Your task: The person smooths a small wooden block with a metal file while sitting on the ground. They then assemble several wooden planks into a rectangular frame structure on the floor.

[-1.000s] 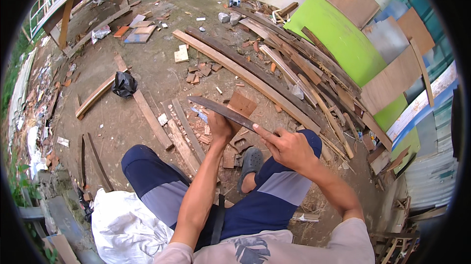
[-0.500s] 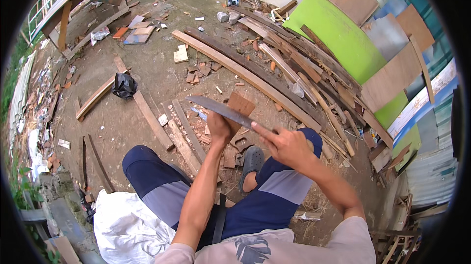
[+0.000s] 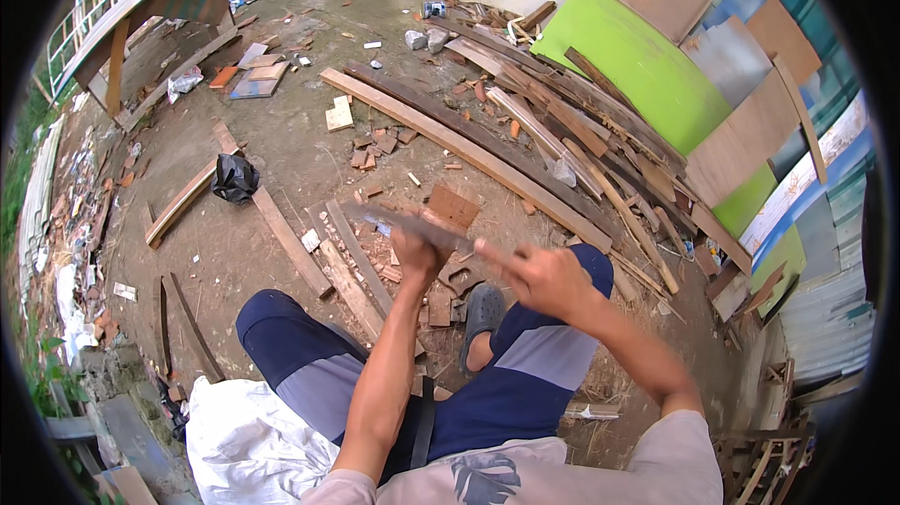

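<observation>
Above the dirt ground (image 3: 309, 153), a long blade (image 3: 437, 232)
The right hand (image 3: 546, 281) grips it; the left hand (image 3: 417, 255) grips a brown block (image 3: 454, 206).

A: Verify hands and held items.
B: I count two hands at my remote station: one left hand (image 3: 419, 254), one right hand (image 3: 546, 280). Held items: one long blade (image 3: 401, 218), one brown wood piece (image 3: 454, 205).
A: Verify surrounding items.
B: I count one black plastic bag (image 3: 234, 178), one white sack (image 3: 258, 435), two long parallel beams (image 3: 469, 149), one clog (image 3: 485, 308).
A: And the stacked planks (image 3: 600, 137)?
B: Many; overlap prevents my exact count.
</observation>
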A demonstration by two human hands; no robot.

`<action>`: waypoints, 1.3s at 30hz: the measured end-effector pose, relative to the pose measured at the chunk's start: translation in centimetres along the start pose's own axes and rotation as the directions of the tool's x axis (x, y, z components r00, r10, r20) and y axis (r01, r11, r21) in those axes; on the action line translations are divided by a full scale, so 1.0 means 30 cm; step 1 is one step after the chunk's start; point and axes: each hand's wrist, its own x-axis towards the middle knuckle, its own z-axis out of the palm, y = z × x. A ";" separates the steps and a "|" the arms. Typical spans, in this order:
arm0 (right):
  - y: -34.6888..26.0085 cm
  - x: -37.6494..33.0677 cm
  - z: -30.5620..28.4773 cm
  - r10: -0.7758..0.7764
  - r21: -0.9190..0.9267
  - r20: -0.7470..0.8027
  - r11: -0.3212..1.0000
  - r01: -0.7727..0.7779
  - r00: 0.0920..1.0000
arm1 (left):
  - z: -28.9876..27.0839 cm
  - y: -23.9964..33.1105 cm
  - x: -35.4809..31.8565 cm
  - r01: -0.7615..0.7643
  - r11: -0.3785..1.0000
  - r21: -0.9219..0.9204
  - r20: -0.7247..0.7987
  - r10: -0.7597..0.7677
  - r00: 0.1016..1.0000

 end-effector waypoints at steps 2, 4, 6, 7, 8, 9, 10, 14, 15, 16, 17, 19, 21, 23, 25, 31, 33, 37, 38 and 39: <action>0.033 0.021 0.019 0.091 -0.122 -0.011 0.988 -0.092 0.996 | 0.014 0.000 0.021 -0.077 0.989 0.128 -0.046 0.083 0.995; 0.009 0.022 0.017 0.083 -0.108 -0.099 0.990 -0.094 0.992 | -0.006 -0.015 0.060 -0.118 0.990 0.075 -0.059 0.122 0.991; 0.009 0.001 0.005 0.100 -0.029 -0.191 0.994 -0.108 0.976 | 0.007 0.023 0.041 -0.137 0.986 0.096 -0.078 0.145 0.986; 0.017 -0.010 -0.006 0.122 0.047 -0.248 0.992 -0.114 0.961 | 0.023 0.014 0.041 -0.129 0.990 0.056 -0.087 0.134 0.987; 0.021 -0.013 -0.017 0.144 0.128 -0.304 0.986 -0.110 0.942 | 0.028 0.008 0.049 -0.125 0.992 0.021 -0.100 0.126 0.987; 0.029 -0.020 -0.021 0.184 0.171 -0.272 0.975 -0.141 0.945 | 0.030 0.001 0.056 -0.121 0.993 -0.015 -0.113 0.118 0.987; 0.042 -0.029 -0.021 0.222 0.212 -0.237 0.962 -0.173 0.946 | 0.027 -0.006 0.060 -0.103 0.995 -0.016 -0.126 0.100 0.987; 0.060 -0.013 -0.025 0.277 0.140 -0.126 0.956 -0.259 0.953 | 0.020 -0.024 0.070 -0.105 0.994 0.014 -0.116 0.106 0.988; 0.051 -0.012 -0.027 0.259 0.157 -0.156 0.959 -0.235 0.953 | 0.020 -0.023 0.070 -0.107 0.993 0.042 -0.101 0.111 0.989; 0.038 -0.013 -0.029 0.242 0.174 -0.187 0.962 -0.211 0.952 | 0.019 -0.021 0.070 -0.110 0.992 0.069 -0.085 0.116 0.990; 0.031 -0.017 -0.030 0.228 0.191 -0.214 0.963 -0.188 0.950 | 0.022 -0.013 0.064 -0.127 0.989 0.079 -0.082 0.133 0.988; 0.041 -0.024 -0.024 0.178 0.121 -0.255 0.981 -0.151 0.950 | 0.028 0.005 0.051 -0.161 0.982 0.101 -0.075 0.169 0.983; 0.044 -0.012 -0.033 0.163 0.043 -0.217 0.987 -0.157 0.963 | 0.025 0.015 0.047 -0.150 0.982 0.110 -0.064 0.158 0.985; 0.045 0.012 -0.053 0.197 -0.052 -0.091 0.978 -0.202 0.976 | 0.025 0.022 0.048 -0.157 0.980 0.125 -0.065 0.166 0.984; 0.029 0.003 -0.032 0.154 0.051 -0.245 0.988 -0.146 0.957 | 0.022 0.026 0.049 -0.179 0.973 0.144 -0.078 0.191 0.978; 0.042 0.013 -0.020 0.195 -0.005 -0.143 0.980 -0.198 0.970 | 0.024 0.031 0.052 -0.142 0.983 0.120 -0.092 0.153 0.984; 0.035 0.024 -0.024 0.229 0.067 -0.169 0.973 -0.220 0.959 | 0.016 0.030 0.053 -0.140 0.983 0.119 -0.081 0.150 0.985; 0.025 0.025 -0.003 0.268 0.117 -0.206 0.962 -0.248 0.941 | 0.022 0.039 0.041 -0.157 0.984 0.087 -0.063 0.163 0.985; 0.037 0.027 0.003 0.259 0.077 -0.138 0.965 -0.250 0.956 | 0.023 0.043 0.041 -0.151 0.983 0.100 -0.062 0.158 0.985; 0.041 0.028 0.000 0.252 0.037 -0.068 0.968 -0.250 0.965 | 0.025 0.047 0.042 -0.145 0.983 0.111 -0.061 0.153 0.986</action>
